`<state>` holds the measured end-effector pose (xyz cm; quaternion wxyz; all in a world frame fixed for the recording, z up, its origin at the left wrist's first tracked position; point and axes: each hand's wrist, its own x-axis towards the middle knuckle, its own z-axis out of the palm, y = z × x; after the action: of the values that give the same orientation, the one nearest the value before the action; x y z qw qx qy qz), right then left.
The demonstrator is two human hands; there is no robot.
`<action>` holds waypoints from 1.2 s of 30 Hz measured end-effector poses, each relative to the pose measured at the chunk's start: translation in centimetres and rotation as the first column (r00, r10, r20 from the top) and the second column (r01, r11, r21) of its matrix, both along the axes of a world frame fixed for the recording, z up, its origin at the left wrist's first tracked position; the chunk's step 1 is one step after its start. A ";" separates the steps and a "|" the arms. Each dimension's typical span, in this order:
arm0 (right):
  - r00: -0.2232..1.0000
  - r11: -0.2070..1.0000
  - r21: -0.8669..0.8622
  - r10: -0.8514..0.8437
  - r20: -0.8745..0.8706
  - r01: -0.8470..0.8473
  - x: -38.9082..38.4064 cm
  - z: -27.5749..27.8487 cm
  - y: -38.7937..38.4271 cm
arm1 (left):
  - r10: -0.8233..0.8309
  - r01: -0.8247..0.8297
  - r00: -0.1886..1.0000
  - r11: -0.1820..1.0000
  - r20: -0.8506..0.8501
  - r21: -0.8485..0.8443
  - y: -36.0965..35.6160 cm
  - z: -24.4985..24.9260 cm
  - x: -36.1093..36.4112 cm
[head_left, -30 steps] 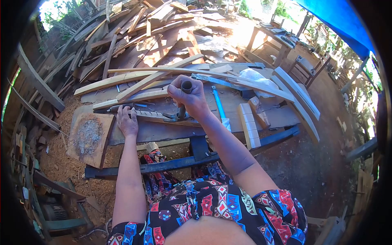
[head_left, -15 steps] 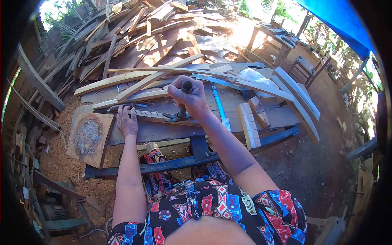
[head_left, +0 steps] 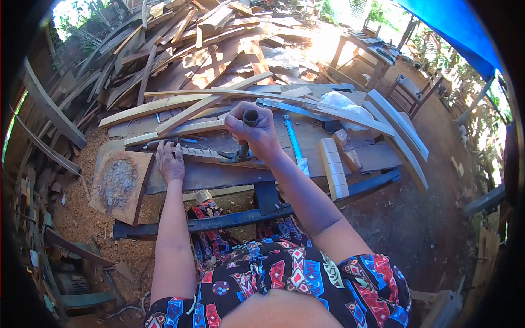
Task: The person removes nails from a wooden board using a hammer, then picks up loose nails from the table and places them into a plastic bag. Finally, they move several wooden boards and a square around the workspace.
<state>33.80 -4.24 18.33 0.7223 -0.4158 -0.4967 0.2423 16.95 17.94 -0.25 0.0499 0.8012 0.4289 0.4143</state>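
Observation:
My right hand is wrapped round the upright handle of a claw hammer. Its metal head rests low on a narrow wooden strip, with the claw pointing left along it. Several small nail-like bits stick up from the strip's upper face. At the strip's left end, my left hand grips it from above with bent fingers. A dark tapered tool lies just beyond those fingers, partly covered by them. Behind the strip runs a longer pale batten.
The worn workbench carries a blue-handled tool, a row of pale wood blocks, and curved battens at right. A wood slab with a grey, crusty patch sits at left. Scrap timber is heaped behind.
The fingers of my left hand have shifted very slightly on the strip. My right hand and the hammer stay in the same place.

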 end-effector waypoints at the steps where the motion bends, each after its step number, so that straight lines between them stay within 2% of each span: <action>1: 1.000 1.000 -0.002 0.001 -0.001 -0.001 0.0 0.0 0.0 | 0.000 0.000 1.000 1.000 0.001 0.002 0.0 0.0 0.0; 27: 1.000 1.000 -0.003 0.014 0.000 -0.014 -0.1 -0.1 0.2 | -0.041 0.041 0.999 0.999 0.029 0.026 0.0 0.3 0.0; 29: 0.999 1.000 0.017 0.005 -0.049 -0.004 -0.3 -0.2 0.5 | -0.040 0.039 0.999 0.999 0.027 0.027 0.0 0.2 0.1; 36: 1.000 1.000 -0.009 0.021 -0.010 -0.021 -0.1 0.0 0.2 | -0.035 0.034 0.999 0.999 0.027 0.041 0.0 0.2 0.0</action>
<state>33.69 -4.08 18.28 0.7202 -0.4128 -0.4963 0.2542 16.99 17.91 -0.01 0.0467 0.8034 0.4060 0.4330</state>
